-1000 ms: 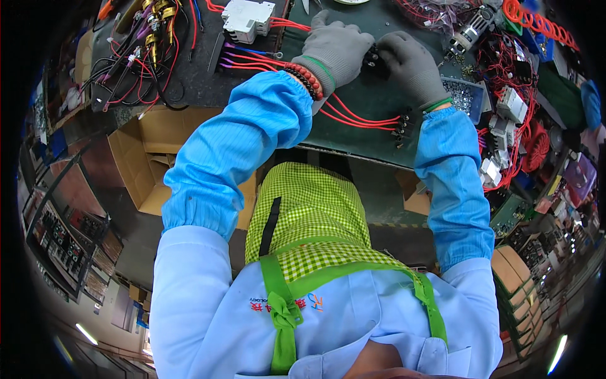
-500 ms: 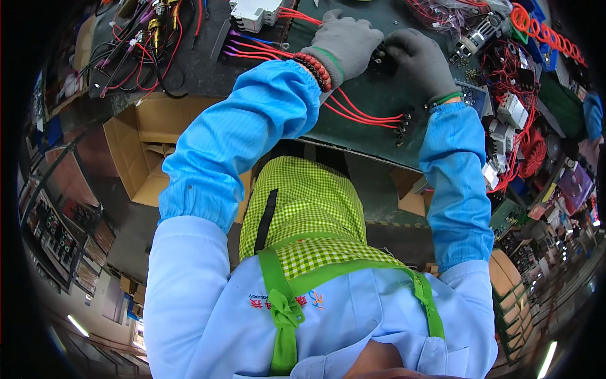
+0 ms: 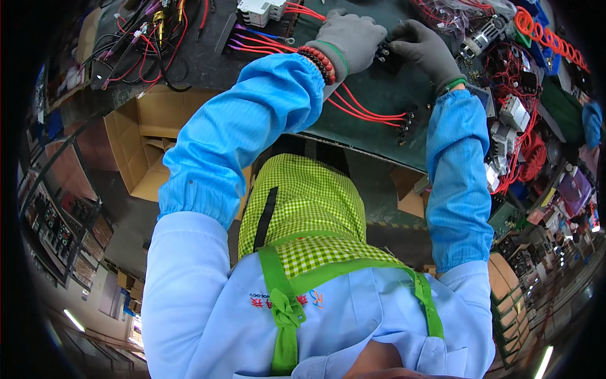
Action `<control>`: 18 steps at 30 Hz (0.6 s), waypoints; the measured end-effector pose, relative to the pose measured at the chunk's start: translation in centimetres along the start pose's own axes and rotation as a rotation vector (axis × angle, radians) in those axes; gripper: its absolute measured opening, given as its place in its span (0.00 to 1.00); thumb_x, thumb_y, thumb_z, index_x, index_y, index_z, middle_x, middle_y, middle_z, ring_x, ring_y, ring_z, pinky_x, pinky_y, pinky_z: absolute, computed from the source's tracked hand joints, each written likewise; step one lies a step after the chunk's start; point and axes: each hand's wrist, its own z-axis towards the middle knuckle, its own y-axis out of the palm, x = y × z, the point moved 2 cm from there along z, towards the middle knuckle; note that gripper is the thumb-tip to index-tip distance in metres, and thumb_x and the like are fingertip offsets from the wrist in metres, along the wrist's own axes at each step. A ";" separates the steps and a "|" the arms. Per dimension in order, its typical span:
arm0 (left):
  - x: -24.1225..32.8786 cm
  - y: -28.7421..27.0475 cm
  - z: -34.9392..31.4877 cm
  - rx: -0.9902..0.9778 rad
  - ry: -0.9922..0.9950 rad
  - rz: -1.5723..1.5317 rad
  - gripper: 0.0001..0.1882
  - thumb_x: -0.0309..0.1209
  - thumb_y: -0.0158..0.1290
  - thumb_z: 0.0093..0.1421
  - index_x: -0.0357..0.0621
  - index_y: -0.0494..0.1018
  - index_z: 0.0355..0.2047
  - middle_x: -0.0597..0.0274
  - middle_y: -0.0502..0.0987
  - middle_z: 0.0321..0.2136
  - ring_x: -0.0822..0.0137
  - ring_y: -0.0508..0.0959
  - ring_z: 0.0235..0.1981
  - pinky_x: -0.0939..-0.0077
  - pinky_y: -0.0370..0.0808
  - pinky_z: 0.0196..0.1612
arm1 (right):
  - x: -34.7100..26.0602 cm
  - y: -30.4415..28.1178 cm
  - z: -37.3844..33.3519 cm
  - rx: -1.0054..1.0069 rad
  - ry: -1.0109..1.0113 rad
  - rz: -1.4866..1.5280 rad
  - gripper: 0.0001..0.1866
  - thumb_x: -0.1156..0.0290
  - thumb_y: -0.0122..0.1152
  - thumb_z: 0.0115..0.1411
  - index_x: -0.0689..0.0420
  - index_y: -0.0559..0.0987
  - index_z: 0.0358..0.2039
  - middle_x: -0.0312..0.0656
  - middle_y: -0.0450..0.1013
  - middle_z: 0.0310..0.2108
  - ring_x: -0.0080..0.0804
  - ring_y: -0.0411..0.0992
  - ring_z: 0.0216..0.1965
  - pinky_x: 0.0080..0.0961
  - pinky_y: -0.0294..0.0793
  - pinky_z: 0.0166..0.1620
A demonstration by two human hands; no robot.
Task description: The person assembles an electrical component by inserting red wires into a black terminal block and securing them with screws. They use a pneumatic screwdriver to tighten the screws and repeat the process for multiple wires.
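Observation:
My left hand [image 3: 351,43], in a grey glove, is closed with its fingertips at a small dark part with shiny metal bits [image 3: 382,52]. My gloved right hand [image 3: 427,53] pinches at the same part from the right, and the fingers hide most of it. Red wires [image 3: 308,11] run from a white circuit breaker [image 3: 260,11] toward my left hand. More red wires [image 3: 366,114] come out below that hand and end in a row of dark terminals with screws [image 3: 406,126]. A blue wire [image 3: 268,35] with a ring lug lies by my left wrist.
Black and red cables [image 3: 148,47] are heaped on the left of the dark table [image 3: 353,140]. On the right lie tangled red wires [image 3: 505,69], white breakers [image 3: 514,111] and a coiled orange hose [image 3: 548,36]. An open cardboard box [image 3: 136,151] stands below the table edge.
Both hands have shifted slightly to the right in the picture, and the right hand has risen a little. Their fingers stay together at the small dark part.

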 end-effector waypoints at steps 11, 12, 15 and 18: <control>0.0 0.2 0.2 0.045 0.005 0.002 0.10 0.35 0.52 0.61 0.53 0.76 0.42 0.62 0.78 0.40 0.58 0.79 0.44 0.57 0.71 0.51 | 0.5 0.1 0.5 -0.064 0.080 0.021 0.18 0.70 0.66 0.57 0.60 0.76 0.46 0.35 0.74 0.41 0.24 0.70 0.43 0.24 0.69 0.50; 0.1 0.2 0.2 0.042 0.010 0.001 0.10 0.35 0.52 0.61 0.53 0.76 0.42 0.62 0.78 0.40 0.58 0.79 0.44 0.56 0.71 0.51 | 0.7 0.1 0.5 -0.080 0.090 0.030 0.18 0.70 0.66 0.57 0.60 0.76 0.47 0.35 0.74 0.41 0.24 0.70 0.44 0.24 0.68 0.51; 0.1 0.2 0.1 0.032 0.015 -0.009 0.10 0.35 0.52 0.61 0.53 0.76 0.42 0.62 0.78 0.40 0.58 0.79 0.44 0.55 0.71 0.50 | 0.8 0.2 0.3 -0.125 0.086 0.075 0.19 0.69 0.66 0.57 0.60 0.76 0.48 0.35 0.74 0.42 0.24 0.70 0.45 0.24 0.68 0.51; 0.0 0.2 0.0 0.042 0.019 -0.026 0.10 0.35 0.52 0.61 0.52 0.76 0.42 0.62 0.79 0.40 0.58 0.79 0.44 0.56 0.72 0.49 | 0.5 0.0 -0.5 -0.164 0.069 0.229 0.20 0.67 0.65 0.59 0.59 0.76 0.50 0.34 0.74 0.43 0.23 0.70 0.45 0.23 0.67 0.52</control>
